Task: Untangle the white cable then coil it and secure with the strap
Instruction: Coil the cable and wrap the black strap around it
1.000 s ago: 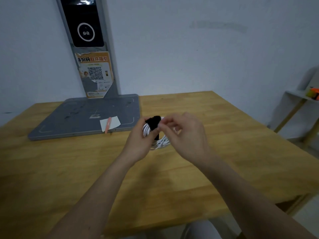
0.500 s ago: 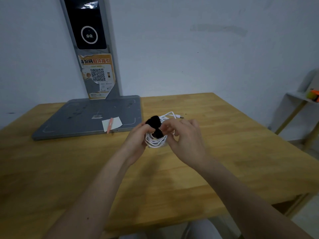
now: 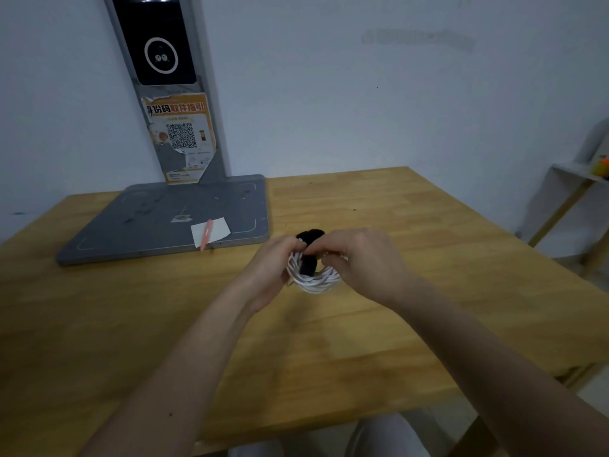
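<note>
The white cable (image 3: 314, 281) is wound into a small round coil, held just above the wooden table (image 3: 412, 225) at its middle. A black strap (image 3: 309, 262) runs over the top of the coil and down through its centre. My left hand (image 3: 275, 268) grips the coil's left side, fingers curled round the loops. On the right, my right hand (image 3: 362, 258) pinches the strap and coil at the top. The far part of the coil is hidden behind my fingers.
A grey flat base (image 3: 171, 219) with an upright post (image 3: 178, 103) bearing a QR sticker stands at the back left. A white paper slip with a pink stick (image 3: 209, 232) lies on the base's front edge. A small shelf (image 3: 573, 179) is off to the right.
Both hands have shifted slightly while working the strap round the coil. The loose cable end that stuck out at the back half a second ago is now out of sight.
</note>
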